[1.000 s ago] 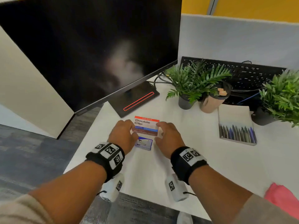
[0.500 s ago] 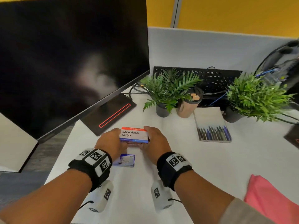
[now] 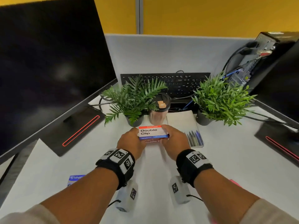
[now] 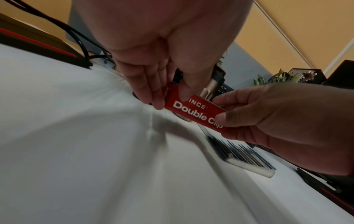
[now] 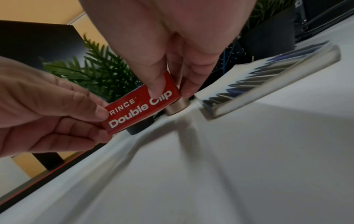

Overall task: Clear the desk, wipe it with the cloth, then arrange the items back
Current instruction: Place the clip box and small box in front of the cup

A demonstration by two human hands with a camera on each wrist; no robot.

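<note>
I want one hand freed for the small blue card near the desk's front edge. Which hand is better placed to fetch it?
Left. The blue card lies beside the left forearm, on that side of the desk. The right hand could keep the clip box that the left hand also grips.

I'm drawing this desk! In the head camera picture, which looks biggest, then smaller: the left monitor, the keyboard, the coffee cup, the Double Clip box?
1. left monitor
2. keyboard
3. and 4. coffee cup and Double Clip box look alike; the box is nearer, so no ranking.
</note>
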